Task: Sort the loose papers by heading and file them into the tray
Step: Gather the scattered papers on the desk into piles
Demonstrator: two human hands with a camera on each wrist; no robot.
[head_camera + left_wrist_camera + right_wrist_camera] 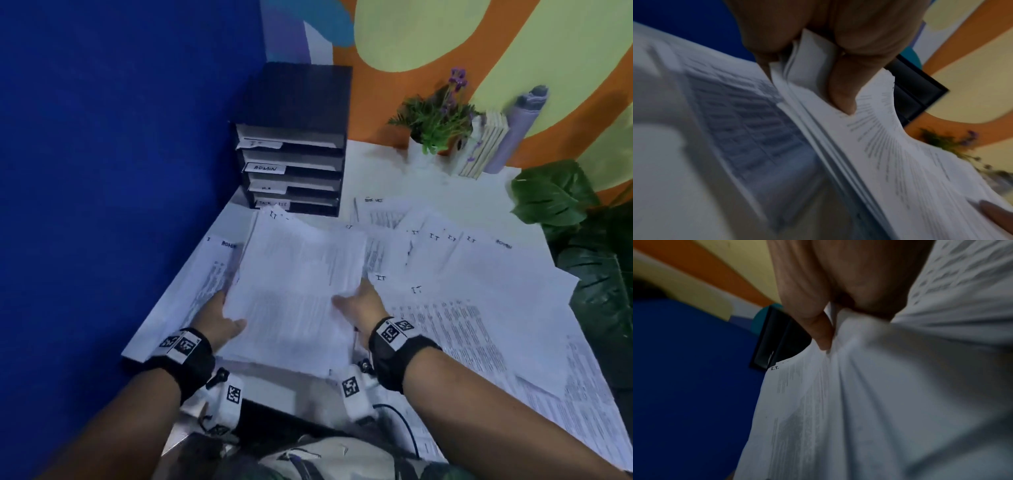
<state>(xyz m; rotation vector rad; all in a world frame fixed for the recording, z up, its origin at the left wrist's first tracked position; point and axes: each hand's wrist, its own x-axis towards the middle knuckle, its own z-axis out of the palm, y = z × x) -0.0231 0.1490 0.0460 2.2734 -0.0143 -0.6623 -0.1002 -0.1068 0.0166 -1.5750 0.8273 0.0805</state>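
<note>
White paper: a thick stack of sheets headed IT is lifted off the desk, held at both side edges.
Left hand: pinching the stack's left edge, thumb on top, fingers beneath; left wrist view confirms the thumb pressing down on the top sheet.
Right hand: pinching the right edge the same way; the sheets buckle under its thumb.
Tray: black, four labelled slots, at 12 o'clock from the stack, well apart; IT slot is topmost.
Loose papers: spread from 1 to 4 o'clock, several also headed IT, one ADMIN.
Step in hand: probably squaring the IT stack before filing.
Technique: tap the edges flush first, keep the stack level, feed the far edge into the top slot.
Risk: fanned sheets may snag on the slot lip.
</note>
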